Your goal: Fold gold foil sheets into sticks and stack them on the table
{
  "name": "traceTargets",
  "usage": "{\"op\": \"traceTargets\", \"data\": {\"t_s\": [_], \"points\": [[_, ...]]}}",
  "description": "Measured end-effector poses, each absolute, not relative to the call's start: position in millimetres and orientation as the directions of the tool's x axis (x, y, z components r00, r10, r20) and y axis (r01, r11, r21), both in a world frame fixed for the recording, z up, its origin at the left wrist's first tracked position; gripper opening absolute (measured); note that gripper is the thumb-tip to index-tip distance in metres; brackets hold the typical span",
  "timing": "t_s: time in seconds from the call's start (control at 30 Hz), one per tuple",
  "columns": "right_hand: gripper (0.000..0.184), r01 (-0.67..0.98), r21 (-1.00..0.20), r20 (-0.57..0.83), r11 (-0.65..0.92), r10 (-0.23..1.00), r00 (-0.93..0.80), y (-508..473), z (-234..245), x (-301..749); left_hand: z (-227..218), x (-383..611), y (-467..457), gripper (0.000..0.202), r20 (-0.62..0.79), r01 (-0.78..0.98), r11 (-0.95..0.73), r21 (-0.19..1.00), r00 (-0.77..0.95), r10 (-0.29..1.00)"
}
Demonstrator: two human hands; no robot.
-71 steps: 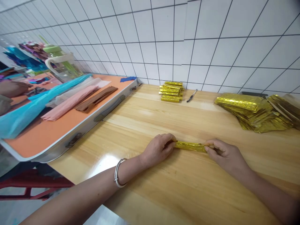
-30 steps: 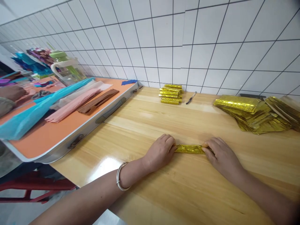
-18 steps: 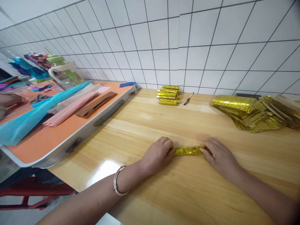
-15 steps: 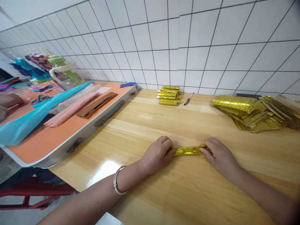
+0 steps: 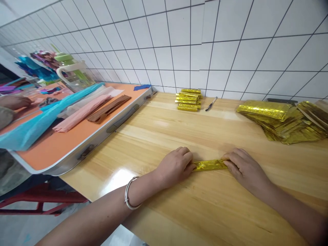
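A narrow folded strip of gold foil paper (image 5: 210, 165) lies on the wooden table (image 5: 164, 136), stretched between my hands. My left hand (image 5: 176, 166) pinches its left end, with the fingers closed and the fingertips partly hidden. At the other end, the thumb and fingers of my right hand (image 5: 244, 167) are closed on the strip. Farther back, near the wall, sits a small stack of folded gold foil strips (image 5: 189, 99). To the right lies a loose pile of gold foil sheets (image 5: 284, 126).
A pen (image 5: 211, 104) lies beside the stack. On the left stands an orange folding table (image 5: 77, 143) with teal crepe paper (image 5: 51, 118), pink paper (image 5: 82, 114), brown paper (image 5: 110, 108) and a green-lidded jug (image 5: 74, 73). Another person's hand (image 5: 15, 102) rests there. A red stool (image 5: 43, 200) is below.
The view has shifted a little, so the scene sits slightly higher and farther right. Both hands keep hold of the gold strip, with hardly any visible change.
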State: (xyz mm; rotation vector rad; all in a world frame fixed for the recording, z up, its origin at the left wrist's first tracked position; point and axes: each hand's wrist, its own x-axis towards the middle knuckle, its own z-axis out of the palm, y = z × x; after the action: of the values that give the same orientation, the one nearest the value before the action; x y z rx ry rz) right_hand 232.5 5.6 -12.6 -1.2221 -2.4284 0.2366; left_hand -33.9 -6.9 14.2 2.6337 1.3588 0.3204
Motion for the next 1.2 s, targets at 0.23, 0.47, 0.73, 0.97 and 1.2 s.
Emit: {"op": "traceTargets", "data": {"t_s": [0.23,0.47,0.73,0.97,1.2], "points": [[0.013,0.672,-0.378,0.331,0.637,0.771,-0.544,2,-12,234,12,-36,-10,0.015,0.092,0.763,-0.621,0.179,0.616,0.783],[0.011,0.640,-0.432,0.329,0.636,0.771,-0.545,0,-11,235,10,-42,-7,0.016,0.113,0.710,-0.673,0.207,0.666,0.737],[0.018,0.691,-0.404,0.262,0.599,0.800,-0.540,-2,-9,234,14,-42,-8,0.014,0.086,0.708,-0.648,0.280,0.654,0.752],[0.024,0.732,-0.435,0.185,0.525,0.847,-0.498,-7,-8,234,9,-43,-9,0.012,0.189,0.633,-0.740,0.226,0.717,0.671],[0.025,0.697,-0.569,0.149,0.436,0.888,-0.435,-11,-7,236,20,-51,-9,0.014,0.474,0.431,-0.902,-0.040,0.803,0.363]]}}
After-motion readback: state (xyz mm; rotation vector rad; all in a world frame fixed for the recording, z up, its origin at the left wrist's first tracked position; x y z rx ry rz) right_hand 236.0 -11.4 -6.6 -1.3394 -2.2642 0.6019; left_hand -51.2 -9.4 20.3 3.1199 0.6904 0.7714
